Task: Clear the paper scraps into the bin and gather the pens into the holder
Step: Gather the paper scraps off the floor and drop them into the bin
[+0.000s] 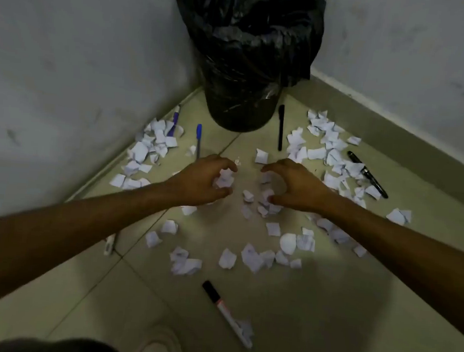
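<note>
While the paper scraps (252, 256) lie strewn over most of the floor (312, 307), a small wad of them sits in the left hand (205, 180), with fingers and thumb curled round it. The right hand (296, 186) is clawed over more scraps just beside it, thumb touching them; I cannot tell whether it has hold of any. The two hands are near each other but apart.

From the hands, the bin (247, 66), lined with a black bag, stands at twelve o'clock in the corner. Thick drifts of scraps lie at ten and two o'clock, with looser scatter at six. A blue-capped pen (198, 140) lies at eleven, a slim black pen (280, 127) at one by the bin's foot, a fat black pen (368, 174) at three among the paper, and a marker (225, 313) at six with a scrap over its tip. No holder is in view.

The likeliest slip is light pieces spilling from a loose handful on the lift to the bin. Raking the three o'clock drift could also sweep the fat pen in with the paper.
</note>
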Demonstrator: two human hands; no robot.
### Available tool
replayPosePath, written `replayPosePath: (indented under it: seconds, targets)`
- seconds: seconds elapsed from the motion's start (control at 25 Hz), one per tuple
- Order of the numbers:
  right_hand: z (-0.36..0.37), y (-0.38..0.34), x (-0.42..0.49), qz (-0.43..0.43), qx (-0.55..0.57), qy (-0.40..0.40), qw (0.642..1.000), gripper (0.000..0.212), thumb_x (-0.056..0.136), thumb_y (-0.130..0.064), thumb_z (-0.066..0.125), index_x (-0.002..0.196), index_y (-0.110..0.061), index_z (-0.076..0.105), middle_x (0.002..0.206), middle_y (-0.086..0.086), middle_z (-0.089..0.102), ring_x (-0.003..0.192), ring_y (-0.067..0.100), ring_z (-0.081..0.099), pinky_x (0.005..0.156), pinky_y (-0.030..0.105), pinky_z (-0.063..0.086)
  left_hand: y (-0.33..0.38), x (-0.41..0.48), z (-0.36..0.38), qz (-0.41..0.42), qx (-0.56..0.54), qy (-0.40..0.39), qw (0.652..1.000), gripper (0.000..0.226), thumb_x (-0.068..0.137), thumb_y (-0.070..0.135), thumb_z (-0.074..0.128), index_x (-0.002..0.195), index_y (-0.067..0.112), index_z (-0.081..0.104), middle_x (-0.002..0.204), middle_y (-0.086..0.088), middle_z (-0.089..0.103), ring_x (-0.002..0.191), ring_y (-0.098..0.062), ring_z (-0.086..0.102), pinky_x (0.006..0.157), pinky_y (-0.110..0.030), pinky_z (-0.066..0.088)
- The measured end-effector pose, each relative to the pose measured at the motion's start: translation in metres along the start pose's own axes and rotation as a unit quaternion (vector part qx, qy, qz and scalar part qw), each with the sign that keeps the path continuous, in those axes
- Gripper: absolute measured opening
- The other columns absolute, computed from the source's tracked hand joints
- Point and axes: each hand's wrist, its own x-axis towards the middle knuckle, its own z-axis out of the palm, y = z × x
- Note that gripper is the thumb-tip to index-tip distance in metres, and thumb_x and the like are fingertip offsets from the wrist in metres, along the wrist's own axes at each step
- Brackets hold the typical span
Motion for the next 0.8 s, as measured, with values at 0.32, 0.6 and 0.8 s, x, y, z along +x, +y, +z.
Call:
replayPosePath:
  seconds: [0.32,0.6,0.8]
  targets:
    - [0.039,-0.01,-0.046,0.01,-0.122,-0.067,0.99,0.072,0.076,-0.03,0.078,0.141,-0.034,0.045,0.141,0.009,0.037,0.12,0.032,0.045,0.095,0.039,0.047,-0.014,-0.097,0.029,-0.104,0.136,-0.042,0.984,0.087,0.063,0.067,0.072,0.137,0.03,0.044,0.138,-0.005,0.043,0.122,-0.024,0.048,0.093,-0.041,0.049]
    - [0.041,-0.003,-0.099,0.111,-0.162,-0.129,0.972,0.107,0.059,-0.053,0.086,0.146,-0.038,0.026,0.139,0.011,0.035,0.122,0.033,0.048,0.095,0.043,0.051,-0.011,-0.129,0.051,-0.167,0.165,-0.13,0.963,0.085,0.057,0.071,0.072,0.123,0.024,0.047,0.119,-0.004,0.048,0.102,-0.022,0.056,0.077,-0.032,0.049]
    - [0.075,0.001,-0.107,0.092,-0.057,-0.067,0.992,0.064,0.076,-0.032,0.08,0.13,-0.029,0.046,0.125,0.008,0.041,0.096,0.02,0.054,0.083,0.026,0.048,-0.006,-0.1,0.07,-0.113,0.078,-0.031,0.99,0.047,0.075,0.053,0.072,0.106,0.019,0.061,0.099,-0.003,0.055,0.091,-0.019,0.055,0.07,-0.026,0.036]
